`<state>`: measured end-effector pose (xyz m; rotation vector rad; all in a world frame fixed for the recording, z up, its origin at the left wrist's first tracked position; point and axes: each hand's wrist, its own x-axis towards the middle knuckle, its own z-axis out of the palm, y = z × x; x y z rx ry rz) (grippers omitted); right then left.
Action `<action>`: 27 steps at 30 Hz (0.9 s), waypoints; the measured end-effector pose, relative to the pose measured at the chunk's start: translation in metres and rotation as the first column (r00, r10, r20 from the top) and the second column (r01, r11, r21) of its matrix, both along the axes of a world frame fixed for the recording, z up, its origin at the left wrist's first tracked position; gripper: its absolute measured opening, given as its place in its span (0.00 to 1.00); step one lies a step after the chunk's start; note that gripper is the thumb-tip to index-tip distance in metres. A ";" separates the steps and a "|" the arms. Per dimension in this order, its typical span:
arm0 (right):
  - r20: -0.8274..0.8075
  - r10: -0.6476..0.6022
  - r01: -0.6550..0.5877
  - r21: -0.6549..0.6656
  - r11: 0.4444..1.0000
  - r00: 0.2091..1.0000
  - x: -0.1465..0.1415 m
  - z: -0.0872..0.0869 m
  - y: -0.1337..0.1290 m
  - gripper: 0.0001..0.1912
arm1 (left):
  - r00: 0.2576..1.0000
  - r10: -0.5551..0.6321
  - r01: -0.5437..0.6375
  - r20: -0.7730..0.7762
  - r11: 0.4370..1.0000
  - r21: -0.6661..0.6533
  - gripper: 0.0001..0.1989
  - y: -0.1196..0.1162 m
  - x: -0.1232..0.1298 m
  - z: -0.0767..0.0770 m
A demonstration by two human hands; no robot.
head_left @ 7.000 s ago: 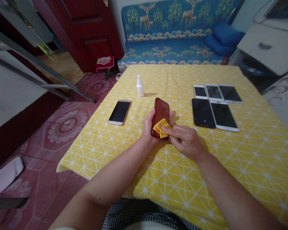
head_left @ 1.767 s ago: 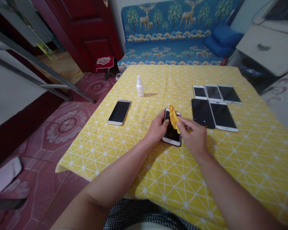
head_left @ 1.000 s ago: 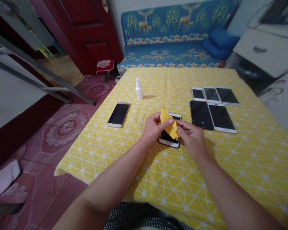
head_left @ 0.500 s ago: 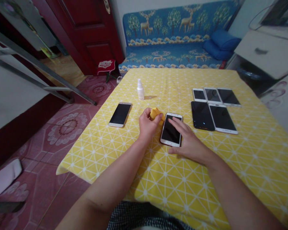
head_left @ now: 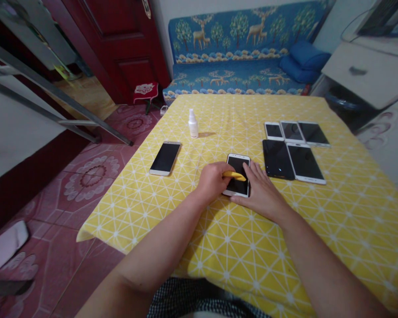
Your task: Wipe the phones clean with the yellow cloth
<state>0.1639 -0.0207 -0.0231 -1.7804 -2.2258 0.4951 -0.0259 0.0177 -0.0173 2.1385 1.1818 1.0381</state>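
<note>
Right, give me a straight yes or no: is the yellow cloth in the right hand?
No, the yellow cloth is pinched in the left hand over the phone, while the right hand lies open beside it.

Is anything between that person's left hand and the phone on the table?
Yes, a yellow cloth lies between them: the left hand holds it against the screen of the phone.

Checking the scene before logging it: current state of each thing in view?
Left hand, closed on the cloth, resting on the phone.
Yellow cloth, bunched narrow, lying across the screen.
Phone under cloth, face up, screen dark.
Right hand, flat on the yellow tablecloth, against the phone's right edge.
Spray bottle, upright, capped.
Lone phone, face up, screen dark.
Five grouped phones, lying flat, screens dark.
</note>
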 end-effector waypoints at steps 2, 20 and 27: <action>-0.001 0.003 -0.003 0.017 1.000 1.000 0.001 -0.002 0.001 0.63 | 0.996 -0.069 0.070 -0.060 0.997 0.020 0.12 -0.001 -0.002 0.000; 0.021 -0.002 0.001 0.045 0.999 1.000 -0.002 -0.003 0.002 0.60 | 0.985 0.119 -0.112 -0.122 0.992 0.063 0.06 0.023 -0.002 0.011; 0.001 -0.022 0.022 0.018 1.000 1.000 -0.003 -0.003 0.004 0.60 | 0.967 -0.088 0.115 -0.237 0.988 0.100 0.11 -0.029 -0.008 -0.002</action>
